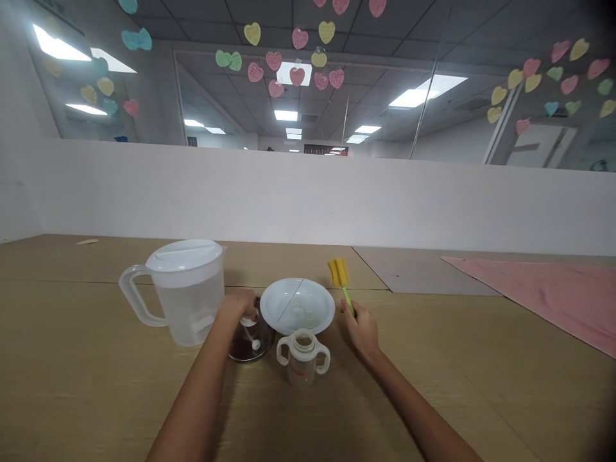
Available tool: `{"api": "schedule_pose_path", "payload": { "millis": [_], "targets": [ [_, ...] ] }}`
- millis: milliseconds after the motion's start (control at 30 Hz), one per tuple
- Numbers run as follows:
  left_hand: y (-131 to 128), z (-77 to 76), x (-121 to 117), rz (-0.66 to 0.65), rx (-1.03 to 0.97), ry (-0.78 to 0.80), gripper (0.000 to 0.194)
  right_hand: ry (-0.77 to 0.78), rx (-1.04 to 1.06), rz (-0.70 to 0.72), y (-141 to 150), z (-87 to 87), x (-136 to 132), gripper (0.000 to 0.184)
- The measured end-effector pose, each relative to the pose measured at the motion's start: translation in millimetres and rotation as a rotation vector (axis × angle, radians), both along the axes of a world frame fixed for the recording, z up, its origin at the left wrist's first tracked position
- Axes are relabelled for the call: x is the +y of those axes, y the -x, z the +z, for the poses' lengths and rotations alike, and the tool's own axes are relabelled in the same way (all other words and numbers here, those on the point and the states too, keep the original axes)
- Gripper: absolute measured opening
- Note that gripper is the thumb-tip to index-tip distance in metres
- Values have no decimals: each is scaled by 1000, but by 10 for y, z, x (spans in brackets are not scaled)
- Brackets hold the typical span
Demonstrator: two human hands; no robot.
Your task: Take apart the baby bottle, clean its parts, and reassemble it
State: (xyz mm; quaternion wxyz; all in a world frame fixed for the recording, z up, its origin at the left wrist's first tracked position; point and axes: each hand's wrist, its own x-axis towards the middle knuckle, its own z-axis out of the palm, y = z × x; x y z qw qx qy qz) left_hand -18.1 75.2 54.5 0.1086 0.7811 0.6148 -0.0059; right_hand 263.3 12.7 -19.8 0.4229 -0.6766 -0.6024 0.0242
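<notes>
My left hand rests with curled fingers on a small round dark-tinted dish with a white piece in it, just right of a clear plastic pitcher with a white lid. My right hand is closed round the green handle of a yellow sponge brush, whose head points up and away. Between the hands stands a white bowl. In front of the bowl sits a clear baby bottle with two white handles, open at the top.
All stand on a wooden table. A pink cloth lies at the right, a grey mat beside it. A white partition closes the far edge, with glass and paper hearts above.
</notes>
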Motion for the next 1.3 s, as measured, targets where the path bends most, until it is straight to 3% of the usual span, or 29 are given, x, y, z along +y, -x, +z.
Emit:
{"api": "schedule_pose_path", "payload": {
  "millis": [200,367,467,600,900,1033,1200,1300],
  "targets": [
    [45,278,-131,39,53,-3,33,-9,-18,-11,3,5,6,53],
    [-196,435,-309,-110,-45,-106,44,5,-17,-40,10,9,8,50],
    [-478,331,-350,-200,-30,-23,45,18,-20,-40,14,13,2,49],
    [-716,129,-330,-206,27,0,47,20,-32,-31,21,22,-8,49],
    [-863,-183,-159,-202,-20,-273,40,7,-69,-32,29,-13,11,45],
    [-911,-265,-97,-240,-39,-311,31,-3,-73,-34,21,-32,22,45],
    [-883,-333,-63,-262,-53,-291,47,-9,-86,-38,28,-38,15,46],
    [-854,-356,-43,-263,-65,-269,44,-18,-80,-28,25,-33,10,44]
  ]
}}
